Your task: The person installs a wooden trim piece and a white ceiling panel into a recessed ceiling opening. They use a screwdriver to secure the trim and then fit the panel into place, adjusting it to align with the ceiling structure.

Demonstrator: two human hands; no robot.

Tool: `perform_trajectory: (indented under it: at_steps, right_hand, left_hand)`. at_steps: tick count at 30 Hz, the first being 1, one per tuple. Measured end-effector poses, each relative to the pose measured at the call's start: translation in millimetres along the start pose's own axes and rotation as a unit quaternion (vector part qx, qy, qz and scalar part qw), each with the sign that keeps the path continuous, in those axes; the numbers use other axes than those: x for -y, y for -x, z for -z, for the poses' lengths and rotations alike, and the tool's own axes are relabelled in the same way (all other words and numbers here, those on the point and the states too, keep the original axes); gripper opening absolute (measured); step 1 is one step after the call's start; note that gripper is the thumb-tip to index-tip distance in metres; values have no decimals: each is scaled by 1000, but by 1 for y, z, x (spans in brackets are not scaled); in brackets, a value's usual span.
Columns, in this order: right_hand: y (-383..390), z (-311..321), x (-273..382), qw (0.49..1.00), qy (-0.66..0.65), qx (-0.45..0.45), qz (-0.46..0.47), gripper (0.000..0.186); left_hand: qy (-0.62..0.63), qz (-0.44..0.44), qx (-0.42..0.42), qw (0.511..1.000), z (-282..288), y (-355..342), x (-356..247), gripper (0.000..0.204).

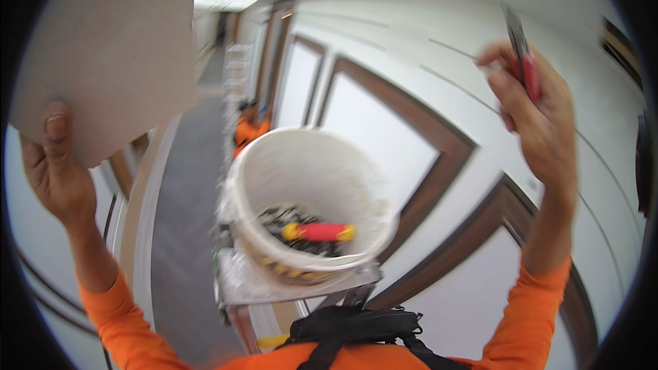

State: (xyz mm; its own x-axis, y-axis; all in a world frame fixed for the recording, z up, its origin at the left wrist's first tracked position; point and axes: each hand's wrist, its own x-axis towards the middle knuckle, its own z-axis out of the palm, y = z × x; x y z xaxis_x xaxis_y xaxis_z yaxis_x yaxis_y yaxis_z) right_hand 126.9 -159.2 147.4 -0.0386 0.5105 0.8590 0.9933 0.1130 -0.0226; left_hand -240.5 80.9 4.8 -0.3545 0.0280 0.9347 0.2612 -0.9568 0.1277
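My left hand [56, 164] is raised at the left and grips the lower edge of a flat grey-beige panel [110, 41], thumb on its face. High at the right, my right hand [538, 113] is closed around a tool with red handles and a dark metal tip [522, 55] that points upward. Both arms wear orange sleeves. Below and between the hands a white bucket [312, 164] stands on a small platform [288, 284]. Inside the bucket lie dark small parts and a red-and-yellow handled tool [319, 232].
A white wall with brown-framed panels [418, 144] runs along the right. A grey corridor floor [188, 185] stretches away at the left. A person in orange [248, 127] crouches farther down the corridor. A black strap harness [356, 329] sits at my chest.
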Motion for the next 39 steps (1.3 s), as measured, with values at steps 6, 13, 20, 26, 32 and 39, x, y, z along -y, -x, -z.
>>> perform_trajectory:
  at_steps: [6, 13, 20, 26, 32, 39]
  right_hand:
    - [17, 26, -73, 887, -410, -210, 18, 58]
    - [30, 101, -134, 825, -417, -380, 24, 67]
    - [-16, 197, -184, 777, -315, -531, 124, 42]
    - [-33, 201, -207, 756, -296, -574, 104, 44]
    - [-67, 202, -208, 745, -186, -635, 86, 44]
    - [-69, 196, -214, 734, -195, -643, 98, 48]
  left_hand:
    - [109, -308, 171, 930, -209, -88, -137, 33]
    - [203, -487, 79, 846, -371, -109, -315, 30]
    - [95, -397, 233, 883, -351, -148, -432, 24]
    - [48, -402, 194, 894, -347, -145, -441, 15]
    - [-34, -341, 180, 922, -358, -159, -447, 11]
    - [-20, -423, 57, 904, -357, -151, -445, 15]
